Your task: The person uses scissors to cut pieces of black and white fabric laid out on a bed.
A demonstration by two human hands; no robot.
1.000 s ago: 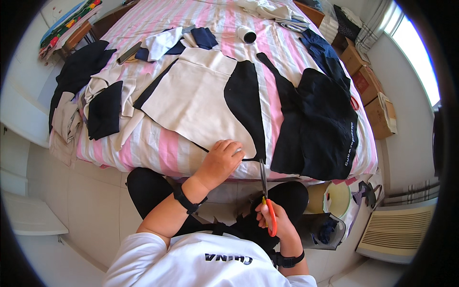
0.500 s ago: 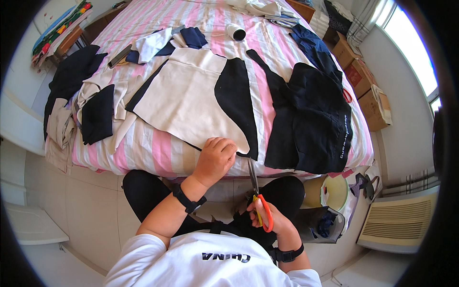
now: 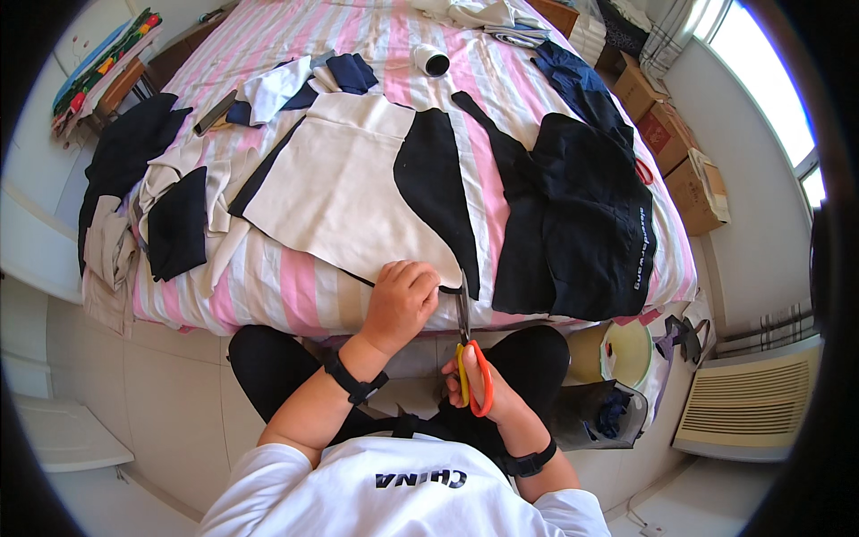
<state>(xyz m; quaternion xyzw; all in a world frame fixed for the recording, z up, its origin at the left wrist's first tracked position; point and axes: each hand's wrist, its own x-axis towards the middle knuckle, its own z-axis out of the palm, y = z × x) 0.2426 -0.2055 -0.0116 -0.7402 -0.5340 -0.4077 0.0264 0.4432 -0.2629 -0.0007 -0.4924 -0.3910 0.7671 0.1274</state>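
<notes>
A cream cut fabric piece (image 3: 327, 183) lies over a larger black fabric (image 3: 438, 179) near the bed's front edge. My left hand (image 3: 403, 306) is closed on the front edge of these fabrics, near the cream piece's pointed corner. In my right hand (image 3: 479, 385) are scissors (image 3: 472, 362) with a red and a yellow handle, thumb and fingers in the loops. Their blades point away from me and reach the black fabric's front edge just right of my left hand. The blade tips are partly hidden at the cloth.
Black garments (image 3: 586, 215) lie to the right on the striped bed (image 3: 300, 277), with red-handled scissors (image 3: 643, 172) beside them. Folded black cloth (image 3: 177, 224) and cream scraps lie left. A white thread cone (image 3: 431, 61) lies farther back. A bin (image 3: 626, 353) stands below right.
My right hand has moved forward and slightly left with the scissors, bringing the blades onto the fabric edge. My left hand keeps its hold on the cloth.
</notes>
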